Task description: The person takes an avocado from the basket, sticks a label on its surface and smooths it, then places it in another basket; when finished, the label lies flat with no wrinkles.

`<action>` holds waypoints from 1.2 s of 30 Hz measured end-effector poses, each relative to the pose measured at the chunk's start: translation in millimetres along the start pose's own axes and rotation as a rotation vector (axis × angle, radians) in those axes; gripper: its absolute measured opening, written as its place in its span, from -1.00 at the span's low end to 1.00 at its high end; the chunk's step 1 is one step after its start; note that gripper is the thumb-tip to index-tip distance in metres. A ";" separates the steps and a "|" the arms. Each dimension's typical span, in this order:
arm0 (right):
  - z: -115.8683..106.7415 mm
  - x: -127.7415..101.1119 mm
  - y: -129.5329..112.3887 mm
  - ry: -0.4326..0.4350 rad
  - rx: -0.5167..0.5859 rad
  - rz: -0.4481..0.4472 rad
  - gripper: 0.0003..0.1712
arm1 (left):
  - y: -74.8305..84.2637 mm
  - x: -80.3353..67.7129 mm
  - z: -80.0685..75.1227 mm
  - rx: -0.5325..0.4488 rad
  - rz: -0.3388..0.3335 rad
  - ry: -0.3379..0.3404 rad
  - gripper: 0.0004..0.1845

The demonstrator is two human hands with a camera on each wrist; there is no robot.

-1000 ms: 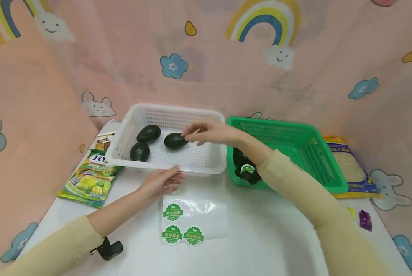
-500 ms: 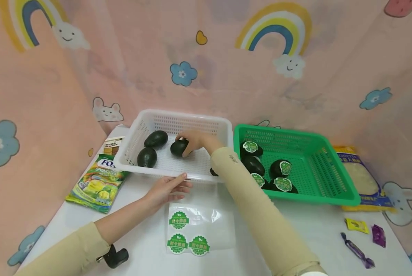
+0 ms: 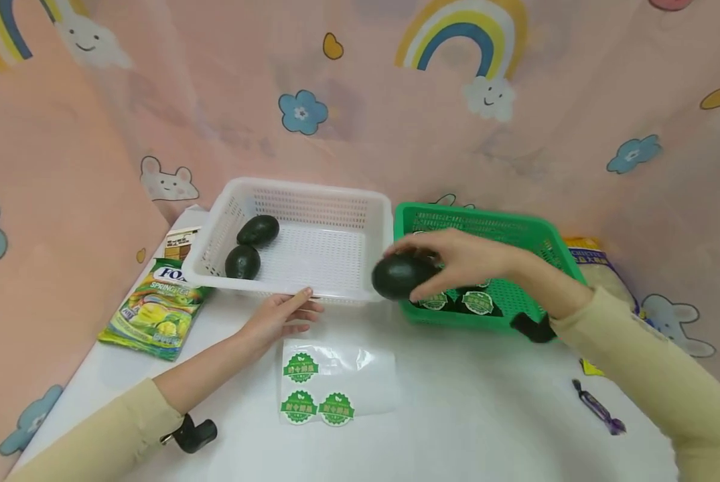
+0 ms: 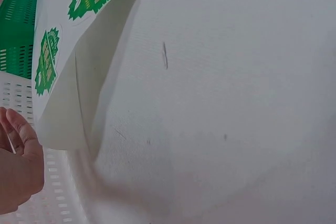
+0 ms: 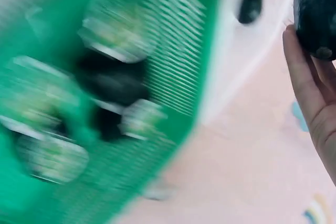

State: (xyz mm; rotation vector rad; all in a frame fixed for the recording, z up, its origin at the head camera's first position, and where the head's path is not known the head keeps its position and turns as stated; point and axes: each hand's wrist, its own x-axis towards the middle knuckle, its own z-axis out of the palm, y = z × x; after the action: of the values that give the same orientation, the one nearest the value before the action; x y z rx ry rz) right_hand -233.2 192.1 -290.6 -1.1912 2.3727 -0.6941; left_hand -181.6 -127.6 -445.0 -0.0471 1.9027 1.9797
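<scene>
My right hand [image 3: 456, 258] grips a dark green avocado [image 3: 403, 275] above the gap between the white basket [image 3: 311, 293] and the green basket [image 3: 567, 258]. In the right wrist view, the fingers [image 5: 304, 85] lie against this avocado [image 5: 317, 14]. My left hand [image 3: 281, 316] is at the front rim of the white basket, thumb at the rim and fingers loosely extended. Two avocados [image 3: 258, 231] lie at the left in the white basket. Inside the green basket are several avocados with round green labels [image 3: 477, 302], partly hidden by my right hand and forearm.
A sheet of round green stickers [image 3: 337, 408] lies on the white table in front of the white basket. Left of it is a green-yellow candy bag [image 3: 157, 311]. A yellow-blue bag [image 3: 603, 271] stands behind the right forearm, and a purple-wrapped candy [image 3: 599, 407] lies at right.
My right hand has taken hold of an avocado in the white basket, lifted it out and carried it right to the green basket's edge. The left hand has stayed at the rim.
</scene>
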 end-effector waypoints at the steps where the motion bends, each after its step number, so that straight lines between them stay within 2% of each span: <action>1: 11.7 -16.9 3.2 0.003 0.024 0.022 -0.27 | 0.6 -0.1 -2.1 0.004 0.005 0.002 -0.47; 5: 70.4 -61.7 27.8 0.012 0.100 0.090 -0.27 | 2.6 0.2 -10.5 0.022 0.004 0.013 -0.44; 8: 112.4 -74.5 50.0 0.085 0.050 0.106 -0.25 | 4.3 0.8 -15.7 0.036 0.011 0.006 -0.42; 10: 133.4 -76.6 60.8 0.156 0.008 0.105 -0.22 | 4.4 0.9 -18.8 0.072 0.037 -0.026 -0.41; 12: 147.7 -76.7 67.1 0.215 -0.034 0.106 -0.19 | 2.2 -1.2 -22.4 0.192 0.087 -0.082 -0.43; 14: 155.1 -77.4 69.2 0.245 -0.058 0.118 -0.14 | -3.0 -7.2 -27.5 0.404 0.162 -0.154 -0.38; 17: 157.3 -80.0 66.7 0.241 -0.091 0.143 -0.07 | -15.3 -21.8 -35.6 0.751 0.290 -0.245 -0.20; 18: 156.7 -81.2 65.1 0.231 -0.104 0.161 -0.04 | -20.4 -26.3 -37.9 0.832 0.328 -0.266 -0.15; 20: 155.3 -82.3 60.5 0.228 -0.138 0.172 -0.03 | -28.8 -34.0 -39.9 0.909 0.388 -0.288 -0.13; 22: 153.8 -81.0 52.6 0.254 -0.180 0.155 -0.06 | -34.2 -36.0 -38.7 0.897 0.426 -0.283 -0.24; 24: 153.3 -76.3 41.8 0.311 -0.224 0.105 -0.17 | -35.7 -34.5 -36.0 0.837 0.440 -0.269 -0.41; 27: 155.5 -61.9 21.2 0.416 -0.245 -0.019 -0.40 | -31.6 -31.8 -31.6 0.744 0.402 -0.241 -0.63; 31: 165.7 -31.8 -6.0 0.506 -0.219 -0.166 -0.67 | -24.3 -32.7 -26.8 0.682 0.328 -0.214 -0.75; 33: 171.6 -14.3 -17.9 0.532 -0.215 -0.204 -0.74 | -19.9 -34.6 -24.8 0.670 0.313 -0.201 -0.79; 36: 179.7 9.7 -30.4 0.552 -0.209 -0.212 -0.74 | -13.2 -38.0 -21.4 0.641 0.304 -0.188 -0.82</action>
State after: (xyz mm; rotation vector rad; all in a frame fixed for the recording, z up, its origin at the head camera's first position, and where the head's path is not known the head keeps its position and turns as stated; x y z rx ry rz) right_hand -121.5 123.2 -417.5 -1.5112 2.8489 -0.9641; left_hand -147.8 -158.0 -448.1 0.6099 2.4192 1.3755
